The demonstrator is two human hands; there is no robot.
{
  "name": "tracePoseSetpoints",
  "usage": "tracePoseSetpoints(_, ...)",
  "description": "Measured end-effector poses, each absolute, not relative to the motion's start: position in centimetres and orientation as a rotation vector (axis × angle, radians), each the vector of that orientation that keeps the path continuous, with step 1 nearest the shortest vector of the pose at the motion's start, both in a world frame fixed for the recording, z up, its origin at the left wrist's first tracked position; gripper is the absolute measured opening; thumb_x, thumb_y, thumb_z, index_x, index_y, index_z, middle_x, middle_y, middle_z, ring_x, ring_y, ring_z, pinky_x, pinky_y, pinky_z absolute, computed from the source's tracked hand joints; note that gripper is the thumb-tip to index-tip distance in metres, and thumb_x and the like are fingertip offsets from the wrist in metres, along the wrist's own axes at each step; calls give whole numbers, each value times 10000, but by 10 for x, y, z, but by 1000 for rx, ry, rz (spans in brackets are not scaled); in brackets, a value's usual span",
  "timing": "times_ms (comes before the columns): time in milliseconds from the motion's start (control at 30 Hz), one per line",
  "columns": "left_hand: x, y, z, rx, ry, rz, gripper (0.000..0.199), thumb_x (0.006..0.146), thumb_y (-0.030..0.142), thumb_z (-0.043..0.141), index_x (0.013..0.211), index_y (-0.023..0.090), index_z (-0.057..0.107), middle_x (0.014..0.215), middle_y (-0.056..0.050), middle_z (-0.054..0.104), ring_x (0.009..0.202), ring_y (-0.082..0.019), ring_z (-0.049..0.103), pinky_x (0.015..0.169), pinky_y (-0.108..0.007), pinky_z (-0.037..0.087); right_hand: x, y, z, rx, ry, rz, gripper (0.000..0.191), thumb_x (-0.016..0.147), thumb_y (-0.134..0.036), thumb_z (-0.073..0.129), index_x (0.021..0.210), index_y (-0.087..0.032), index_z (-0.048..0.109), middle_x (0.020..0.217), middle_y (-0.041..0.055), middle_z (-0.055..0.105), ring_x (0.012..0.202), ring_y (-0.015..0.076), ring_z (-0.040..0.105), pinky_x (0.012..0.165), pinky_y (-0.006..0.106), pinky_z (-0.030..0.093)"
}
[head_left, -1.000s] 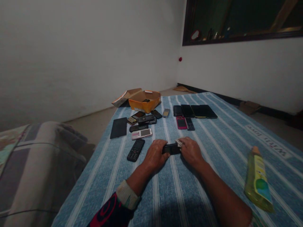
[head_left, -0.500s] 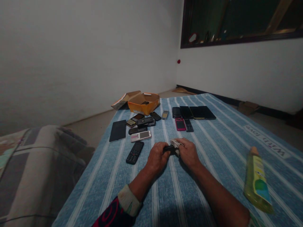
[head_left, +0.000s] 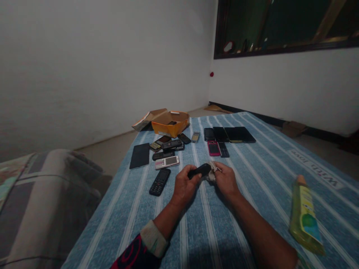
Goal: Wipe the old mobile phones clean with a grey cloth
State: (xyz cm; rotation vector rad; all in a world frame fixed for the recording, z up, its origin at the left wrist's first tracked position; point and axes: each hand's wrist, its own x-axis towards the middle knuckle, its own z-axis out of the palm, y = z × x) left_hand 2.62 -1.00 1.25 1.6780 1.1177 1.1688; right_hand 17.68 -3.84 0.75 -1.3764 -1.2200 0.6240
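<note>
My left hand (head_left: 185, 184) is closed on a black phone (head_left: 199, 170), held tilted above the striped blue cloth. My right hand (head_left: 225, 180) grips a crumpled pale cloth (head_left: 212, 172) that touches the phone's right end. A black keypad phone (head_left: 159, 182) lies left of my left hand. Beyond it are a white and pink phone (head_left: 167, 161) and several dark phones in a loose pile (head_left: 171, 144). Farther back, a pink phone (head_left: 213, 148) lies beside a small dark keypad phone (head_left: 223, 149), in front of a row of black phones (head_left: 220, 133).
An orange box (head_left: 170, 130) with its lid open stands at the far end of the striped cloth (head_left: 140, 224). A black tablet (head_left: 139, 155) lies at the left edge. A bottle of yellow-green liquid (head_left: 306, 216) lies at the right.
The black phone has turned in my left hand, so more of its dark surface shows. The pale cloth has shifted slightly around its right end.
</note>
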Motion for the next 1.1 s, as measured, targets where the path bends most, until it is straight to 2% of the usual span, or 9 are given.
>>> tracePoseSetpoints(100,29,-10,11,1658,1092,1199,101,706,273,633,765,197,601,704,37,577,691,-149,537,682,-278,421,171,-41,11,-1313,-1223,540,427,747,-171,423,1038,-168,735,970,69,733,895,220,674,812,355,524)
tracePoseSetpoints(167,30,-9,8,1684,1068,1193,93,730,268,622,790,198,620,734,23,612,721,-159,565,719,-291,442,169,-42,12,-1273,-1253,439,426,753,-146,421,1040,-178,734,1000,76,729,942,222,672,857,370,525)
tracePoseSetpoints(300,30,-10,4,1797,1028,1193,140,767,245,606,885,199,666,855,-15,693,837,-189,627,816,-325,472,168,-45,14,-1205,-1398,176,455,786,-89,396,1101,-183,711,1014,93,704,949,210,665,859,358,541)
tracePoseSetpoints(467,29,-14,11,2013,995,1186,209,803,212,559,976,198,676,936,-45,719,892,-200,641,835,-334,490,167,-49,11,-1202,-1617,-170,430,880,-69,393,1205,-175,654,1086,134,659,1036,225,626,861,349,543)
tracePoseSetpoints(700,23,-13,21,2209,1029,1114,149,865,246,509,822,194,641,811,-49,670,795,-205,625,761,-343,500,161,-51,10,-1202,-1784,-565,333,926,-132,464,1197,-185,650,1160,173,613,1019,248,609,824,373,550)
tracePoseSetpoints(900,22,-10,20,2303,1055,1126,160,860,209,519,719,202,595,727,-36,620,746,-199,593,728,-345,488,159,-50,7,-1162,-1800,-612,279,939,-132,468,1142,-144,660,1148,190,630,1040,248,610,856,371,546)
tracePoseSetpoints(1100,24,-12,22,2355,1110,1107,114,843,194,545,765,203,627,764,-32,650,776,-194,600,743,-332,490,162,-44,-1,-1183,-1720,-485,339,930,-111,409,1161,-150,655,1137,171,647,1040,231,619,885,358,539)
